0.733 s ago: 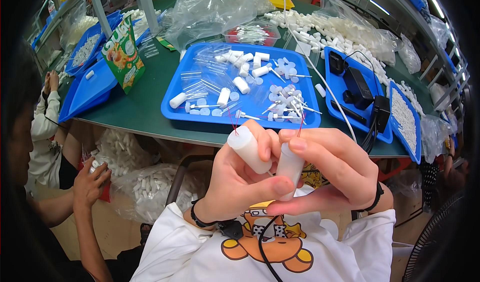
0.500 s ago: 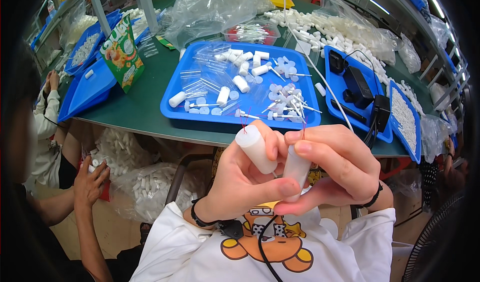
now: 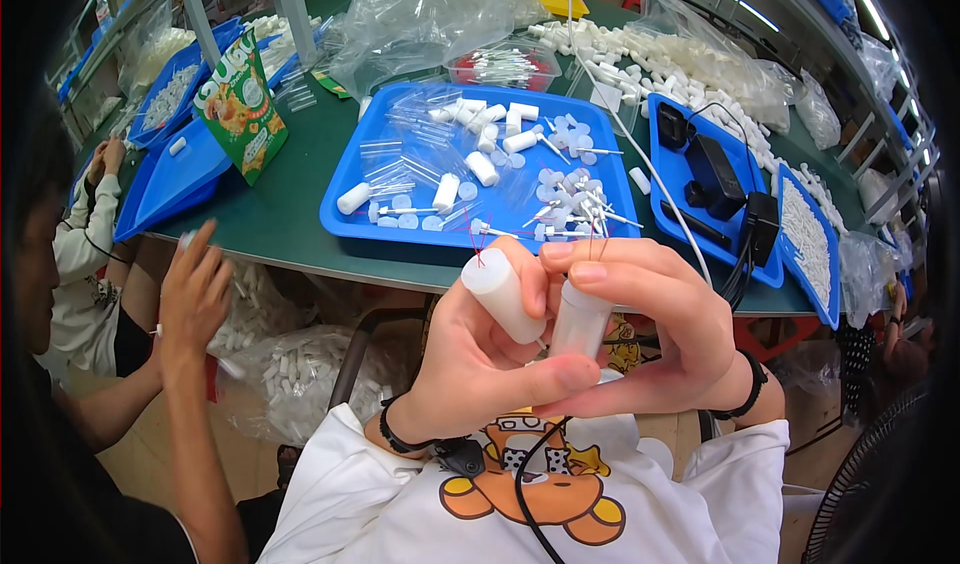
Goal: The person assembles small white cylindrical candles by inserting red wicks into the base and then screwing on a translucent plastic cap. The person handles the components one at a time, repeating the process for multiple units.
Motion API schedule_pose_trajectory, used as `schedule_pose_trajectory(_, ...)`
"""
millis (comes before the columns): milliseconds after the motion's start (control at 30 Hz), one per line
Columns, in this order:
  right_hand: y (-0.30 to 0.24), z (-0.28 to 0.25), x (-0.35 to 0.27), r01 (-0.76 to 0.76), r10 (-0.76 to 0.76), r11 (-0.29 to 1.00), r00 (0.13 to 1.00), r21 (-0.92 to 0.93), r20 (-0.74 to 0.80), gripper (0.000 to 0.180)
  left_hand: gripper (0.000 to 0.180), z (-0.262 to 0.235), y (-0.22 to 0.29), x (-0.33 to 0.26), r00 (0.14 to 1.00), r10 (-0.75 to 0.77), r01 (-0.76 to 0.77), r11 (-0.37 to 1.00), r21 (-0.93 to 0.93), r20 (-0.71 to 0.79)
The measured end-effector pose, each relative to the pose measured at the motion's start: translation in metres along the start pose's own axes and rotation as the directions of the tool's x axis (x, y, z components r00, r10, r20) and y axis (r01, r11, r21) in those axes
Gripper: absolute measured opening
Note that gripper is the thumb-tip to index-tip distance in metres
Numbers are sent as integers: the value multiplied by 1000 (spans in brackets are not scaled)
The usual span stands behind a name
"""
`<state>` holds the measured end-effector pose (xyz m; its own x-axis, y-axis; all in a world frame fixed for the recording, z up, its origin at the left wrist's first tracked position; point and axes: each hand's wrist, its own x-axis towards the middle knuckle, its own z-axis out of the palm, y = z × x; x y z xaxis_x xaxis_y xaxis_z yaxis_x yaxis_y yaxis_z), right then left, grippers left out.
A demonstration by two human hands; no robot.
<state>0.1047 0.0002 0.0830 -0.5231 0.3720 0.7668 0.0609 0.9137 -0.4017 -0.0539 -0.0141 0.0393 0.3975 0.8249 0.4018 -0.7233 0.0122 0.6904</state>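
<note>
Held up before my chest, my left hand is closed around a white cylinder with thin red wires sticking out of its top. My right hand grips a second, more translucent cylinder, its fingertips at the upper end and thumb low behind it. Fine dark red wires rise from that end too. My left thumb lies across the lower part of this second cylinder. Just beyond my hands, a blue tray carries white cylinders, clear tubes, round translucent caps and thin white sticks.
Right of the tray, a second blue tray holds black power adapters and cables. White cylinders are heaped at the back. A green snack bag stands left. Beside me on the left, a co-worker's hand is raised.
Both my hands have shifted slightly left with the cylinders. My right fingers have lifted a little, baring the second cylinder's upper end. The co-worker's hand at left has risen.
</note>
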Motion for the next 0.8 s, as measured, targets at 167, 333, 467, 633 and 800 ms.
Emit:
schedule_pose_trajectory(167, -7, -2, 3, -32, 33, 997, 999, -67, 16, 60, 43, 1, 2, -1, 999, -20, 21, 1000, 23, -37)
schedule_pose_trajectory(333, -9, -2, 2, -23, 22, 997, 1000, -79, -5, 55, 42, 0, -3, 0, 999, 1, -2, 1000, -4, -33)
schedule_pose_trajectory(467, -5, -3, -1, -5, 5, 994, 1000, -110, 2, 55, 42, -1, -3, 1, 998, -40, 40, 999, -1, -47)
schedule_pose_trajectory(633, 6, -1, -5, 20, -20, 999, 1000, -34, -9, 63, 37, 4, -3, 3, 992, -32, 27, 999, -43, -122)
schedule_pose_trajectory(800, 9, -10, -7, -28, 20, 997, 993, 68, 119, 81, 37, 8, 0, 2, 992, -60, 56, 998, -33, -107)
